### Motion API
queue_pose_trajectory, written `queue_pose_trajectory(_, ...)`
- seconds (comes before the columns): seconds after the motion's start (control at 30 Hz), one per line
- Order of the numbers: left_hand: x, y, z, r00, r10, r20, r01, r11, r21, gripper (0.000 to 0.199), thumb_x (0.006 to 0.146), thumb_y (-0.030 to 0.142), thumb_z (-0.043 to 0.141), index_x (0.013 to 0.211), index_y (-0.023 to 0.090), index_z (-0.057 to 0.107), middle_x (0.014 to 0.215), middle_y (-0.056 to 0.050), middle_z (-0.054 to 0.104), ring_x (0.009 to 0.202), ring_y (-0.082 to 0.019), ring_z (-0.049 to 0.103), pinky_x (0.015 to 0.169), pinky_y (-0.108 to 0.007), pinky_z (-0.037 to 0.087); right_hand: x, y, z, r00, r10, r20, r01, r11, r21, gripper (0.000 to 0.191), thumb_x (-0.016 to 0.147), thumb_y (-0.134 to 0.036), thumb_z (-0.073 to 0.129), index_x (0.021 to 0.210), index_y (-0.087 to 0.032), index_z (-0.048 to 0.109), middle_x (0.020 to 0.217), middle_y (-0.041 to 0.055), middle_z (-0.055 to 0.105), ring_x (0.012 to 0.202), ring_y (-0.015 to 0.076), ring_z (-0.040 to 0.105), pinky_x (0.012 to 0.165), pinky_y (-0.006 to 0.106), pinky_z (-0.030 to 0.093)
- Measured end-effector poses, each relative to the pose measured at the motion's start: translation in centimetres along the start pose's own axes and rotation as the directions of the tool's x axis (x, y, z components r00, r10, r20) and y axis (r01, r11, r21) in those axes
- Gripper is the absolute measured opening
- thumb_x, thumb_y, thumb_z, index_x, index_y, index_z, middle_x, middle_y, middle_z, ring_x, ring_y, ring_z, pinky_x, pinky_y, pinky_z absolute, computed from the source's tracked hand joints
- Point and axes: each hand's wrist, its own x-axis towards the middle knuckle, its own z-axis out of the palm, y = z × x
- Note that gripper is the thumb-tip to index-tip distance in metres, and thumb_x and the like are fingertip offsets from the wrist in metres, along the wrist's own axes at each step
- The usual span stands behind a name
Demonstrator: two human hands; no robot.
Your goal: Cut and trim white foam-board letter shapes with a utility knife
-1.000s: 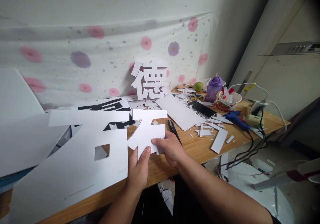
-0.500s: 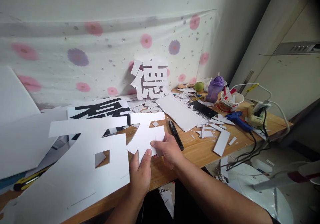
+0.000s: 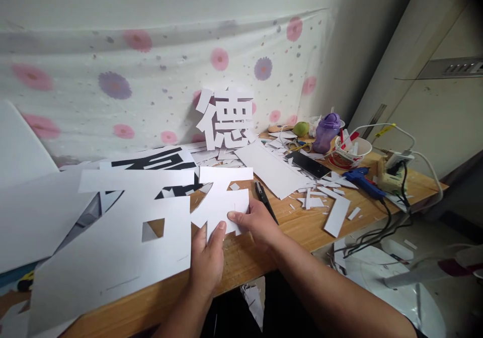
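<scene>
Counter (image 3: pixel 302 227): wooden, strewn with paper scraps.
Left hand (image 3: pixel 206 260): fingers pinch the white cut-out (image 3: pixel 221 204).
Right hand (image 3: pixel 256 222): fingers pinch its lower right edge.
Risk: thin strokes could tear under uneven pull.

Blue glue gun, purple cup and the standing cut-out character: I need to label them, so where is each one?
Blue glue gun (image 3: pixel 363 181), head view, on its body.
Purple cup (image 3: pixel 326 133), head view, on its side wall.
Standing cut-out character (image 3: pixel 226 118), head view, on its white middle strokes.

At lower centre, the left hand (image 3: pixel 206 260) and right hand (image 3: pixel 256 222) pinch a white cutout (image 3: pixel 222 204) over the wooden surface (image 3: pixel 302 225); a black knife (image 3: pixel 266 202) lies just right.
</scene>
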Motion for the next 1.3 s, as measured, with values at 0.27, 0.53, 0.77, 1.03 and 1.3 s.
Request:
queue_pose_trajectory(0.27,0.1,2.4,-0.5,0.992,-0.096,0.083,0.076,0.973,0.218,0.051,0.075,0.052,0.073,0.111,0.016,0.068,0.107,-0.011,0.071,0.084,-0.027,0.070,0.061,-0.034,0.061,0.0,-0.5,-0.7,0.984,-0.166,-0.069,0.141,0.951,-0.276,0.056,0.056,-0.026,0.083,0.102,-0.022,0.052,0.090,0.0002,0.062,0.085,0.0189,0.058,0.072,0.031,0.048)
queue_pose_trajectory(0.53,-0.7,1.9,-0.2,0.994,-0.072,0.081,0.059,0.986,0.154,0.054,0.074,0.050,0.073,0.116,0.016,0.066,0.111,-0.012,0.070,0.086,-0.026,0.070,0.063,-0.033,0.062,-0.4,-0.4,-0.8,0.979,-0.189,-0.077,0.131,0.873,-0.470,0.048,0.062,-0.024,0.079,0.099,-0.023,0.049,0.085,-0.0011,0.060,0.079,0.0180,0.056,0.067,0.030,0.047)
queue_pose_trajectory(0.77,-0.6,1.1,-0.4,0.991,-0.068,0.114,0.057,0.994,0.097,0.051,0.075,0.048,0.075,0.114,0.016,0.068,0.111,-0.012,0.070,0.089,-0.026,0.069,0.066,-0.033,0.062,-0.5,-0.1,-1.1,0.989,-0.143,-0.044,0.120,0.931,-0.345,0.046,0.063,-0.025,0.079,0.095,-0.024,0.045,0.083,-0.0020,0.059,0.076,0.0166,0.056,0.063,0.029,0.047)
queue_pose_trajectory(1.03,-0.4,-0.2,-1.2,0.990,-0.055,0.131,0.052,0.998,0.024,0.047,0.077,0.041,0.075,0.117,0.019,0.068,0.116,-0.011,0.068,0.094,-0.026,0.068,0.066,-0.031,0.062,-0.5,-0.9,-0.3,0.999,-0.045,0.021,0.044,0.999,0.031,0.047,0.058,-0.020,0.079,0.089,-0.023,0.044,0.079,-0.0044,0.059,0.066,0.0127,0.056,0.057,0.025,0.044)
queue_pose_trajectory(1.3,-0.6,-0.8,-0.9,0.985,-0.055,0.165,0.052,0.998,0.026,0.051,0.076,0.042,0.076,0.120,0.019,0.066,0.111,-0.011,0.070,0.092,-0.028,0.069,0.069,-0.035,0.063,-0.9,-1.9,0.1,0.998,0.047,-0.036,-0.040,0.983,0.177,0.051,0.048,-0.014,0.080,0.083,-0.024,0.044,0.069,-0.0072,0.057,0.056,0.0115,0.051,0.047,0.021,0.036)
